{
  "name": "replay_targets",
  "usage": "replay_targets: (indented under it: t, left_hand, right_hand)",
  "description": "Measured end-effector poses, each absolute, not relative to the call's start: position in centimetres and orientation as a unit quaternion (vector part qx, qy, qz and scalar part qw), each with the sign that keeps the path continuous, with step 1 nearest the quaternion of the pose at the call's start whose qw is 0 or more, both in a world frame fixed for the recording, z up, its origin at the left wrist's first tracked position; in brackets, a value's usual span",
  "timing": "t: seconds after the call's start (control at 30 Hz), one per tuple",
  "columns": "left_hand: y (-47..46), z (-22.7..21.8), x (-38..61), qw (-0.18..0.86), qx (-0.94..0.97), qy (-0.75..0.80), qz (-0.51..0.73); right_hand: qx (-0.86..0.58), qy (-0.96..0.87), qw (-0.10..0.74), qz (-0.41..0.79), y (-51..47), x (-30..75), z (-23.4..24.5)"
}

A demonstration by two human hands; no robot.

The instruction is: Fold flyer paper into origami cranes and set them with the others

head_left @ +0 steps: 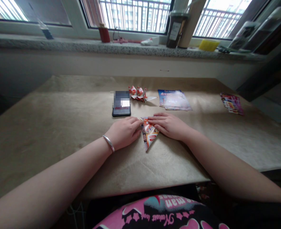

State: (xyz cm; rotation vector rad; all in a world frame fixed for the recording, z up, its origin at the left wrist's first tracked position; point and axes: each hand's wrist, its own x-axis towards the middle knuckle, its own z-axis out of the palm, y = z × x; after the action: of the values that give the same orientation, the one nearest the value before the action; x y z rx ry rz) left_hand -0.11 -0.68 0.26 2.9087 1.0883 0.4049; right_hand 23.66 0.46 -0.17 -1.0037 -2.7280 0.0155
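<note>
A folded piece of printed paper [149, 134], orange and white, lies on the table [59, 127] as a narrow triangle pointing toward me. My left hand [124, 132], with a silver bracelet on the wrist, is curled and pinches the paper's top left edge. My right hand [169, 124] lies flat, fingers stretched out, pressing on the paper's top right edge. Both hands touch the paper.
A phone [121, 103] lies just beyond my hands. A folded paper figure [139, 93] sits behind it. A stack of flyers [173, 99] lies to the right, another leaflet [232, 103] far right. The window sill [83, 46] holds a red cup, a dark jar and a yellow sponge.
</note>
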Motion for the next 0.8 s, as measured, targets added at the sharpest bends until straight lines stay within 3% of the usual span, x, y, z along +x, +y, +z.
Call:
replay_targets:
  t: [0.8]
  left_hand:
    - [-0.7, 0.1, 0.0, -0.004, 0.928, 0.356, 0.112]
  right_hand:
    - [-0.343, -0.929, 0.13, 0.048, 1.6, 23.3, -1.0]
